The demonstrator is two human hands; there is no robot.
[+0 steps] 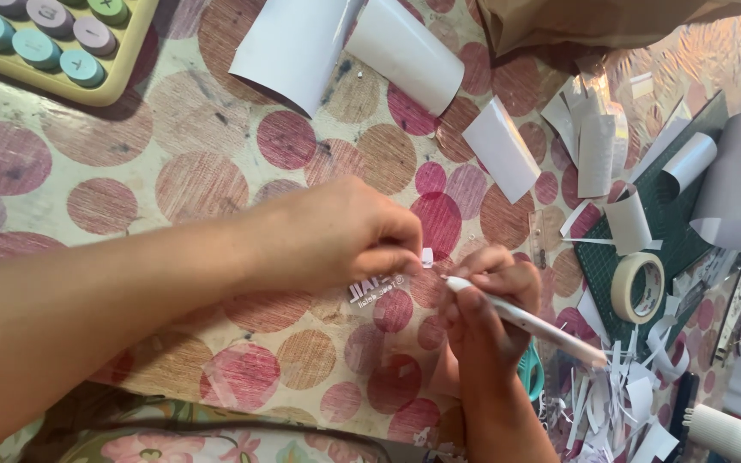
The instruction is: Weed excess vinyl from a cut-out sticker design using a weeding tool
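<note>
- left hand (349, 231) reaches in from the left, fingers pinched together on a tiny white scrap (427, 256) at its fingertips.
- right hand (484, 300) comes up from the bottom edge, closed around a white pen-shaped craft tool (525, 321); tool tip points up-left, just beside the scrap and the left fingertips.
- clear sticker sheet with white lettering (372, 292) lies flat on the surface (173, 154), directly under the left hand and just left of the right hand.
- surface is covered with a cloth of red and tan dots.
- roll of masking tape (638, 287) sits on a green cutting mat (671, 231), well right of both hands.
- white paper offcuts (619, 403) are heaped at lower right, near the right wrist.
- curled white sheets (345, 47) lie at the top; a yellow keyboard with pastel round keys (53, 43) sits in the top left corner.
</note>
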